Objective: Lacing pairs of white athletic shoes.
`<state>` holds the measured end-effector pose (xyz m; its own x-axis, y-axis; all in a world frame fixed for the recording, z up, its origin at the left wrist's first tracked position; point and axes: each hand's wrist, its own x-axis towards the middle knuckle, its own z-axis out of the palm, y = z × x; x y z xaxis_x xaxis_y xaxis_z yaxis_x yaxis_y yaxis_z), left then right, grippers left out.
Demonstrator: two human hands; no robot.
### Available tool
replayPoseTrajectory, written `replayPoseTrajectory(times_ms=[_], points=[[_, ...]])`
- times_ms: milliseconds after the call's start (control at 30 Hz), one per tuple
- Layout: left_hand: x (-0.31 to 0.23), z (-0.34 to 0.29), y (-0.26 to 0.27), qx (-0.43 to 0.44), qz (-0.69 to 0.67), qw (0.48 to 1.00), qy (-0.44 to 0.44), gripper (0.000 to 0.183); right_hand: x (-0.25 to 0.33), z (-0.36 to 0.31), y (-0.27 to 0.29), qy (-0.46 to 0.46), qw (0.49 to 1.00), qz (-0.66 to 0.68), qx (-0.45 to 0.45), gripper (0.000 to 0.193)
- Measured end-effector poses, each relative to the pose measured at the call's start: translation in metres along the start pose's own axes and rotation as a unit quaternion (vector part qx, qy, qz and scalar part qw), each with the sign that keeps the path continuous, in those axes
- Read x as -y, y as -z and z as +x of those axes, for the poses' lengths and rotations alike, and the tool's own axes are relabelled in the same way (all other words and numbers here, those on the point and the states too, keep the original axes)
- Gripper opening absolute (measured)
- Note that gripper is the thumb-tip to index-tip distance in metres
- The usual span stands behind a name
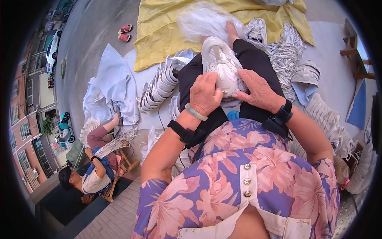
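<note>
A white sneaker with mesh panels rests between my knees, its toe pointing away from me. My left hand closes on its left edge near the ankle opening, fingers bent and thumb pressed in. On the opposite edge, my right hand grips with the thumb at the opening and the fingers along the side; some fingertips are hidden. Beyond my right knee lie another white sneaker and a heap of white shoelaces. A shoe upper with blue lining sits beside that heap.
Nested white shoe uppers lie left of my legs, and more uppers line the right. Ahead is a yellow sheet with a clear plastic bag. A co-worker sits at left. A wooden stool stands far right.
</note>
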<state>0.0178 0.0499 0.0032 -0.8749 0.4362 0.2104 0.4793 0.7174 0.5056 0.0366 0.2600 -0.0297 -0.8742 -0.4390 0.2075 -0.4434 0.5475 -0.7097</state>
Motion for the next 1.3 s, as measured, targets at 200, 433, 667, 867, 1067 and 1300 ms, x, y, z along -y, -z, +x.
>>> replayPoseTrajectory(times_ms=[200, 433, 667, 867, 1067, 1300], points=[[-0.019, 0.018, 0.006, 0.118, 0.041, 0.99, -0.063, 0.054, 0.005, 0.001, 0.004, 0.022, 0.996, -0.09, 0.019, 0.049], [-0.012, 0.019, 0.001, 0.159, 0.122, 0.965, -0.168, 0.054, -0.004, -0.001, -0.001, -0.003, 0.998, -0.052, -0.038, 0.025], [-0.022, 0.021, -0.031, 0.141, 0.202, 0.948, -0.202, 0.043, -0.009, -0.01, 0.008, 0.006, 0.998, -0.032, -0.061, 0.019], [-0.026, 0.028, -0.007, 0.157, 0.114, 0.973, -0.124, 0.065, -0.037, -0.014, 0.029, -0.064, 0.965, 0.162, -0.197, 0.013], [-0.024, 0.048, -0.009, 0.202, 0.098, 0.966, -0.131, 0.062, -0.186, -0.094, -0.008, -0.438, 0.861, 0.173, -0.193, 0.016], [-0.006, 0.063, 0.0, 0.232, -0.022, 0.968, -0.09, 0.047, -0.258, -0.124, -0.038, -0.513, 0.858, -0.037, 0.003, 0.018]])
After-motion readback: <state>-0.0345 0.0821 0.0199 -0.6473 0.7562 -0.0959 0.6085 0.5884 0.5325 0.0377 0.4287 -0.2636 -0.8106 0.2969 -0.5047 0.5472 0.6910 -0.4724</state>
